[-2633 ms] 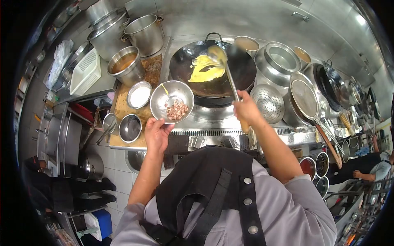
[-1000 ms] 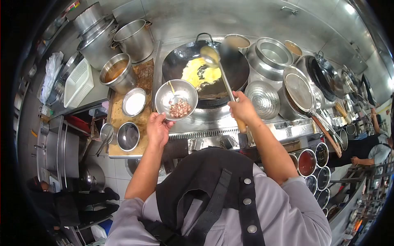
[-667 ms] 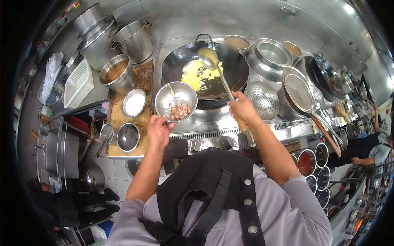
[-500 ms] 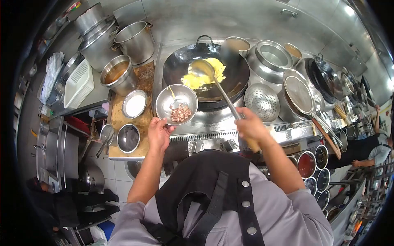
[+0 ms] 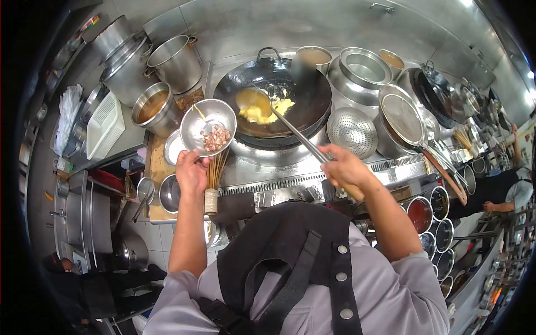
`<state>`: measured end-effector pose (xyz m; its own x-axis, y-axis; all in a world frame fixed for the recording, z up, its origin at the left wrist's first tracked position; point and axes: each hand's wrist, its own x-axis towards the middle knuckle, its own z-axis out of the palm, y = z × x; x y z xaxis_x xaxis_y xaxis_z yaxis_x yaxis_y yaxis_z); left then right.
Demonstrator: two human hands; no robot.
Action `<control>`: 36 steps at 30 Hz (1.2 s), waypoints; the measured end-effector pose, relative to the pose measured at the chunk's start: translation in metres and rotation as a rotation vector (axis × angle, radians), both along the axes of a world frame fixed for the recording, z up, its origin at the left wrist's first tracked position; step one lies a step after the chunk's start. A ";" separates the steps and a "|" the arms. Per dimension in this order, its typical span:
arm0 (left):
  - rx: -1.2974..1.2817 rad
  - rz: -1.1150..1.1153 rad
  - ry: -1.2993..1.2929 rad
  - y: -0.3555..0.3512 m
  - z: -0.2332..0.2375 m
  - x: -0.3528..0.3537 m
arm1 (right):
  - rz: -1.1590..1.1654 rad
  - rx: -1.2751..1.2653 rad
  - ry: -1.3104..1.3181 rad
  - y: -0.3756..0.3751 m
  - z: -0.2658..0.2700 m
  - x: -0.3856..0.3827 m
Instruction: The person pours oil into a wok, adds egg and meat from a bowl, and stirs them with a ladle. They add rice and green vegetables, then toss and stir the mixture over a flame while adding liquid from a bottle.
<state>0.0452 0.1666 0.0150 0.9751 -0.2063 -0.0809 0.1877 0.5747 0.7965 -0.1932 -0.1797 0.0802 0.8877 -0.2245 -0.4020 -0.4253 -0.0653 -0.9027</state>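
While the cooked egg [image 5: 283,106] lay in the wok [image 5: 312,100], the ladle [image 5: 296,131] was over its left part.
Right hand [image 5: 347,170]: fingers wrapped around the ladle's handle. Left hand [image 5: 191,173]: fingers pinching the rim of the steel bowl [image 5: 222,113] of diced pieces [image 5: 215,138], near the wok. Judged: short, low strokes suited the egg; a steady bowl, clear of the ladle, guarded against spills.

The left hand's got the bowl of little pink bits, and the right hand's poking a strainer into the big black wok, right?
Nearly! The head view shows a ladle, not a strainer, in the right hand, reaching into the big black wok. The left hand does hold the bowl of little pink bits.
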 end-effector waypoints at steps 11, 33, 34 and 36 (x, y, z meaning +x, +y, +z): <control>0.264 0.063 -0.354 -0.055 0.060 0.096 | 0.020 -0.233 -0.023 -0.028 -0.009 -0.003; 0.197 -0.043 -0.214 -0.141 0.041 0.124 | -0.009 -0.785 0.016 0.032 0.023 -0.052; 0.192 -0.059 -0.210 -0.136 0.043 0.118 | -0.101 -0.639 0.056 0.035 0.027 -0.057; -0.004 -0.135 -0.149 -0.118 0.039 0.102 | -0.296 -0.483 -0.053 0.030 0.010 -0.084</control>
